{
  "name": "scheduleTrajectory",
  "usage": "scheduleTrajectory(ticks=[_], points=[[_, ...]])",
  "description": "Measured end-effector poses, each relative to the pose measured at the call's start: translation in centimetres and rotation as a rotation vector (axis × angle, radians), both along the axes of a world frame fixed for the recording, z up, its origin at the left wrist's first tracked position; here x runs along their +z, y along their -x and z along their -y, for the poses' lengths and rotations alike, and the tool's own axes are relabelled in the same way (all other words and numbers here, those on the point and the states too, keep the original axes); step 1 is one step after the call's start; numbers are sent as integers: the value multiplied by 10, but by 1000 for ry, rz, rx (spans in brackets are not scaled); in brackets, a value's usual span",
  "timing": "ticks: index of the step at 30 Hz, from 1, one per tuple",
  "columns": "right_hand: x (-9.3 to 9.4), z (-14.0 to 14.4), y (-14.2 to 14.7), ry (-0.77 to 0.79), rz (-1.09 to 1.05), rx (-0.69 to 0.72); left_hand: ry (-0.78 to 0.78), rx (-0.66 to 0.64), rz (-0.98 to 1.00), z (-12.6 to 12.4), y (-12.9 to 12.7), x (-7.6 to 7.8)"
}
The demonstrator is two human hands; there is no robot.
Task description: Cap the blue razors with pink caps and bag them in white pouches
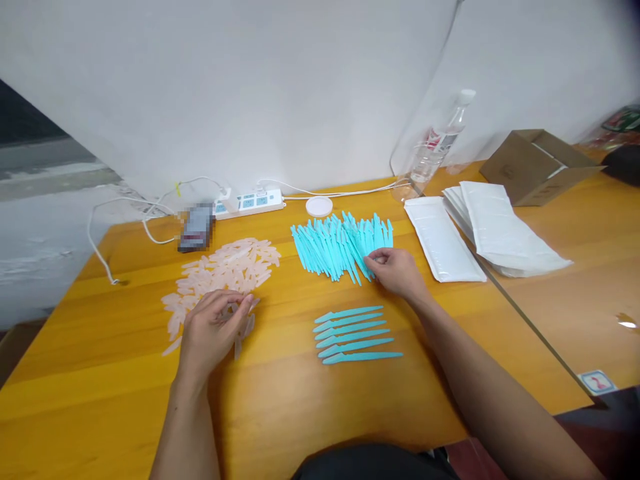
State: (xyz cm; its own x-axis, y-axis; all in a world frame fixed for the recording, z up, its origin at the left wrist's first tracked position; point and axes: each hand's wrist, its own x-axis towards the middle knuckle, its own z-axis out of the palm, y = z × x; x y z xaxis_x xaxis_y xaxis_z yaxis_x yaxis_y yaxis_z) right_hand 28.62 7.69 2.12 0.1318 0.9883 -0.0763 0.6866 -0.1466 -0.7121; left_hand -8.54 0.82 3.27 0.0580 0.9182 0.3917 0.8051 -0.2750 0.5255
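My left hand (213,327) is over the near right edge of a heap of pale pink, translucent plastic caps (230,263), thumb and index finger pinched on one cap that pokes out past the fingertips. At the right end of a pile of turquoise eyebrow razors (330,247), my right hand (395,270) has its thumb and index finger closed on the handle end of one razor. Closer to me, several turquoise razors (355,333) lie side by side in a spaced row, heads to the left and handles to the right.
Behind the piles are a phone (197,227), a white power strip (255,202) with cables and a round white lid (319,206). White padded envelopes (445,240), a plastic bottle (440,143) and an open cardboard box (540,167) stand or lie to the right. A seam divides the wooden tabletop (280,413).
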Motion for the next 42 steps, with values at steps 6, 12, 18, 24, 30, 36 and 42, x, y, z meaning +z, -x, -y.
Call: scheduleTrajectory(ticks=[6,12,18,24,30,36,42], points=[[-3,5,-18,1,-465,21,259,-69,67,4,17,-5],[0,16,-26,361,-775,459,278,-34,-152,-1,12,-15],[2,20,-21,362,-557,632,182,-47,-74,-5,-13,-15],[2,22,-16,330,-490,646,381,-66,739,1,-65,-9],[0,23,-11,337,-496,677,540,83,973,2,-83,-13],[0,23,-11,348,-511,658,564,14,847,4,-77,-13],[0,24,-12,330,-488,671,590,-20,750,6,-83,-15]])
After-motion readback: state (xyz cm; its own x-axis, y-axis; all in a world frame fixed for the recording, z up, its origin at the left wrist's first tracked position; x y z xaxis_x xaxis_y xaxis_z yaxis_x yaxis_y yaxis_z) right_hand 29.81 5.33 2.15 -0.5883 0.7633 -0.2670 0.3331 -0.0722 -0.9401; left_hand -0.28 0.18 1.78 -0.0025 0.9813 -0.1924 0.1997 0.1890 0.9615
